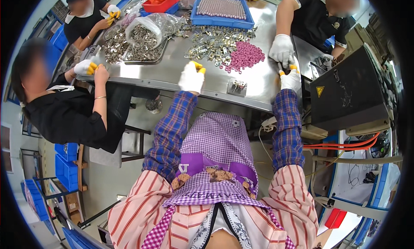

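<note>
My left hand (192,78), in a white glove with yellow fingertips, is over the steel table (164,74) near its front edge. Its fingers are curled together, and what they hold, if anything, is too small to name. At the table's right edge, my right hand (290,80) has its fingers closed beside a small dark piece (281,69). I cannot tell whether I grip that piece. A co-worker's white-gloved hand (282,50) reaches down to the same spot. Beyond my left hand lie a heap of small metal parts (209,44) and a pile of pink rings (248,56).
A small metal fixture (237,87) sits at the front edge. Farther back are a blue tray (251,23) of rowed parts, a bag of metal pieces (144,37) and a red bin (161,7). A dark machine box (349,87) stands right. Co-workers line the left side.
</note>
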`<action>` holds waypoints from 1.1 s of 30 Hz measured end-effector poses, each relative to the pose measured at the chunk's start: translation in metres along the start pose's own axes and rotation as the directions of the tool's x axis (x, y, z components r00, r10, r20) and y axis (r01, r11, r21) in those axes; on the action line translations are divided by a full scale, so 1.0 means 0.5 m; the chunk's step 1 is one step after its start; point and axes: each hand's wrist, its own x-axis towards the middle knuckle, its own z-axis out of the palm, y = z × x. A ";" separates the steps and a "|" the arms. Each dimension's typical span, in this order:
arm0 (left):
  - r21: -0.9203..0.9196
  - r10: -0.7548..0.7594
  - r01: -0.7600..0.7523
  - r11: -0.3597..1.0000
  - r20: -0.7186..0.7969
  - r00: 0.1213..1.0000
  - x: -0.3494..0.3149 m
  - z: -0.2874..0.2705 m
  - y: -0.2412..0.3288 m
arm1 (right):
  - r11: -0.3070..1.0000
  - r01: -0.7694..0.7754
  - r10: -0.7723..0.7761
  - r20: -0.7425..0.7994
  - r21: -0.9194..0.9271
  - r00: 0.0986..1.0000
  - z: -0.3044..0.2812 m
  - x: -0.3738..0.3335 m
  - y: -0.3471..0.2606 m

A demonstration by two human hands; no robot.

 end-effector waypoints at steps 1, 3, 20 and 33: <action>-0.119 -0.025 0.028 0.993 0.028 0.999 -0.016 0.006 0.015 | 1.000 0.005 -0.005 -0.031 -0.004 1.000 0.000 0.006 0.001; -0.341 -0.011 0.025 0.940 0.044 0.999 -0.039 0.033 0.018 | 1.000 0.027 -0.028 -0.062 -0.005 0.998 0.000 0.003 -0.018; 0.184 0.368 -0.329 0.926 -0.245 0.897 -0.093 0.058 -0.016 | 0.768 0.548 -0.631 0.244 0.331 0.737 -0.036 -0.143 -0.214; 0.108 0.301 -0.288 0.952 -0.140 0.943 -0.097 0.044 0.000 | 0.608 0.632 -0.702 -0.045 0.481 0.710 -0.087 -0.259 -0.126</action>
